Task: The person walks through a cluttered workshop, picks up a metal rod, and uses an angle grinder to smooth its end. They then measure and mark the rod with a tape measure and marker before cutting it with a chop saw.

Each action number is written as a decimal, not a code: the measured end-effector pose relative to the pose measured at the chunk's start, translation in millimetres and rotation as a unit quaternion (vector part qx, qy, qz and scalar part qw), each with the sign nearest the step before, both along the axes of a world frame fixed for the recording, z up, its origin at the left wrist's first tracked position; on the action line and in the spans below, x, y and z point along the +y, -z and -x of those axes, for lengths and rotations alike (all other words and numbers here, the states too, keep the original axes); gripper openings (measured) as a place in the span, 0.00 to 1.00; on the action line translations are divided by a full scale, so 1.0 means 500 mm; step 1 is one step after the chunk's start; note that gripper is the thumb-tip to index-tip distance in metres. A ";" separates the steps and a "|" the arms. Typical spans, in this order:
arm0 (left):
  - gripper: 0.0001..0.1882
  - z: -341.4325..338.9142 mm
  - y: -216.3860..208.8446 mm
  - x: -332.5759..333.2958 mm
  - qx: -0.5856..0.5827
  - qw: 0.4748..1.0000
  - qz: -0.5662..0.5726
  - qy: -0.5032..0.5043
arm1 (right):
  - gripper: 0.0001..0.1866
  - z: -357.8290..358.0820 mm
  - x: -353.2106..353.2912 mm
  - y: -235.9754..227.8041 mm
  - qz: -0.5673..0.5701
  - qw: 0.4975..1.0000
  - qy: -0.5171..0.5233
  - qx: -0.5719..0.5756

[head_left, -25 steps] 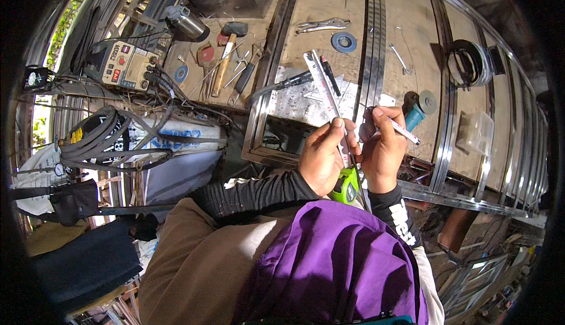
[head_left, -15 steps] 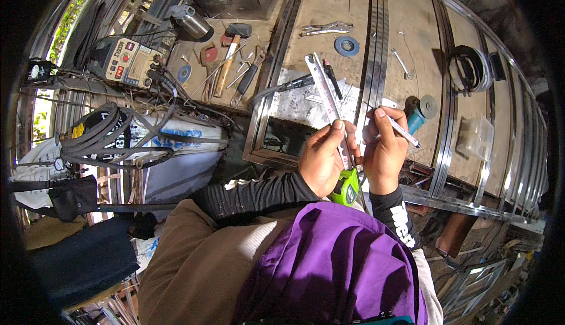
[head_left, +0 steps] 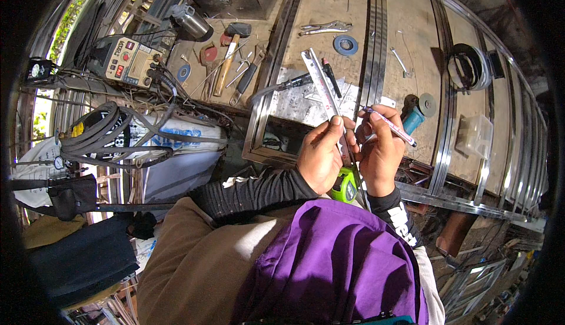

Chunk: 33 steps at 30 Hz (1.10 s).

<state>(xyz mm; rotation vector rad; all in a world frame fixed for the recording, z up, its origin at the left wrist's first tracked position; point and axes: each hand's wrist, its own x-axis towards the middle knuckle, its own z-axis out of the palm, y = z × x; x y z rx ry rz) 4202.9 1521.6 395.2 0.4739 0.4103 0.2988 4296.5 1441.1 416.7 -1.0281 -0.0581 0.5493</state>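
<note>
My left hand [head_left: 321, 154] is closed around a narrow pale metal strip [head_left: 321, 86], pinched under the thumb and pointing away from me across the bench. Below the fingers hangs a lime-green tape measure [head_left: 345, 185], close against the strip's near end; how its blade lies is partly hidden by the hand. Beside it, my right hand [head_left: 379, 154] grips a white marker pen [head_left: 391, 125] with a dark end, held slantwise between thumb and fingers. The fingertips of both hands are close together around the strip's near part.
Metal rails [head_left: 372, 36] cross the wooden bench [head_left: 406, 25]. On it lie locking pliers [head_left: 325, 27], a grinding disc [head_left: 345, 45], a hammer [head_left: 226, 69], an angle grinder [head_left: 416, 118] and a clear plastic box [head_left: 474, 136]. A welding machine [head_left: 123, 60] and coiled cables [head_left: 106, 133] are at left.
The marker pen has swung in my right hand and lies flatter, with more of its barrel showing. The strip and my left hand have shifted slightly left.
</note>
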 end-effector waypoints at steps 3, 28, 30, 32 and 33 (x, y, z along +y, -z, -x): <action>0.18 -0.002 0.001 0.000 0.002 1.000 -0.007 -0.002 | 0.07 -0.001 -0.003 0.000 -0.017 1.000 -0.012 -0.016; 0.29 0.044 0.075 0.056 0.093 0.992 0.046 0.073 | 0.12 0.026 -0.157 0.057 0.308 0.865 -0.362 -0.160; 0.33 0.061 0.084 0.062 0.130 0.984 0.017 0.120 | 0.13 0.041 -0.154 0.074 0.296 0.890 -0.303 -0.167; 0.31 0.088 0.099 0.075 0.126 0.979 0.049 0.152 | 0.12 0.044 -0.148 0.080 0.346 0.871 -0.270 -0.221; 0.31 0.103 0.120 0.082 0.122 0.976 0.064 0.166 | 0.12 0.042 -0.148 0.085 0.369 0.859 -0.253 -0.247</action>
